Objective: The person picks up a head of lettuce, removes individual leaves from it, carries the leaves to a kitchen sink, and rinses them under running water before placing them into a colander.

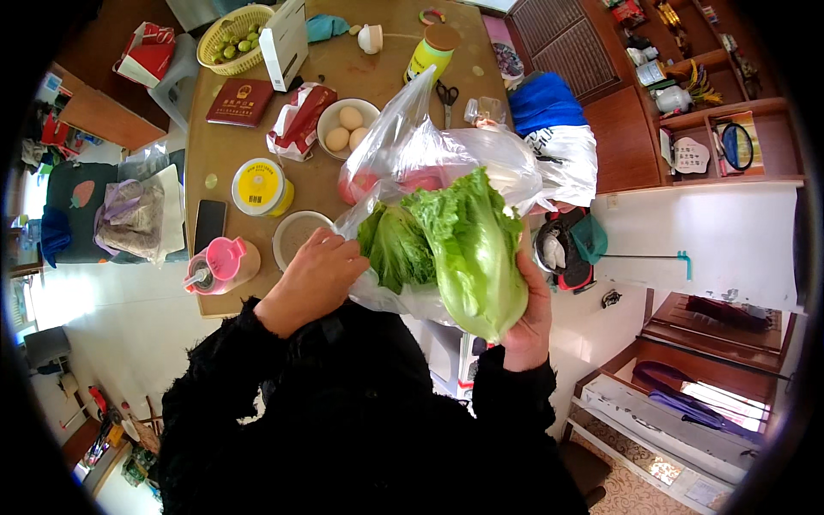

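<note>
My right hand (530,313) is wrapped round the pale base of a head of leafy lettuce (477,257), which tilts with its frilly leaves toward the table. Just left of it, a second, darker green lettuce (398,249) lies inside a thin clear plastic bag (390,296). With its fingers closed, my left hand (319,273) pinches the bag's left edge. Behind, another clear plastic bag (403,129) stands on the table with red round things (359,184) showing through; their kind is hard to make out.
On the brown table (360,64) stand a bowl of eggs (348,129), a yellow-lidded tub (262,187), an empty-looking bowl (300,236), a pink bottle (227,262), a phone (210,225), scissors (447,101), a yellow jar (429,56) and a basket of green fruit (232,43).
</note>
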### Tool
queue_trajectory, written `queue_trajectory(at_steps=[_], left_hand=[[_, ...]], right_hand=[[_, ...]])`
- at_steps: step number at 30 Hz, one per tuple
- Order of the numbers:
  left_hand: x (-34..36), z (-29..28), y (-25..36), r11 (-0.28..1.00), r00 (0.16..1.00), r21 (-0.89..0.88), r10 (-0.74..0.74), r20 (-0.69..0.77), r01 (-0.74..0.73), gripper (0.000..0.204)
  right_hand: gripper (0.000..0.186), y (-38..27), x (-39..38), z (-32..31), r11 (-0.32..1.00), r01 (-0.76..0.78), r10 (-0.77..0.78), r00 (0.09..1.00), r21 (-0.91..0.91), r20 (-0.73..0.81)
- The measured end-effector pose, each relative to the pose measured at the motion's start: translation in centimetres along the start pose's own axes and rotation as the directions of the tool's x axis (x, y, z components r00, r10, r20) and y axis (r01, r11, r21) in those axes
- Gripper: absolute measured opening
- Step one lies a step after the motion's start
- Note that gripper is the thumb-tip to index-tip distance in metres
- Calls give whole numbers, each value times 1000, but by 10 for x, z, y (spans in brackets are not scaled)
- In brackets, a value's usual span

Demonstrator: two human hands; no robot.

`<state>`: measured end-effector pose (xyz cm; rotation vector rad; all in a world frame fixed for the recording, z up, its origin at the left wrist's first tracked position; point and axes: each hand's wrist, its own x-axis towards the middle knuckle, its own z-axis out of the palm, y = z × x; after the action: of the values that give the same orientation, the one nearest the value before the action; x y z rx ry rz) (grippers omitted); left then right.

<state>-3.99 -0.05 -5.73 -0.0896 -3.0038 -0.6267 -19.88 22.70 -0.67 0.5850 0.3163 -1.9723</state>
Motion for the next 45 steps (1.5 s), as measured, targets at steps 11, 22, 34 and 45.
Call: queue_trajectory(at_steps=[11, 22, 34, 45], left_hand=[[3, -33, -6, 990, 993, -137, -3, -121, -14, 22], [60, -18, -17, 767, 939, -608, 18, 342, 207, 27], [39, 187, -113, 927, 869, 39, -365, 334, 374, 33], [58, 121, -71, 867, 809, -44, -443, 387, 496, 31]], right_hand=[[46, -12, -34, -3, 882, 389, -363, 921, -265, 144], [51, -7, -30, -4, 791, 409, -400, 909, -455, 121], [49, -8, -34, -16, 739, 425, -421, 897, -522, 134], [53, -13, -31, -7, 709, 397, -410, 905, -583, 117]])
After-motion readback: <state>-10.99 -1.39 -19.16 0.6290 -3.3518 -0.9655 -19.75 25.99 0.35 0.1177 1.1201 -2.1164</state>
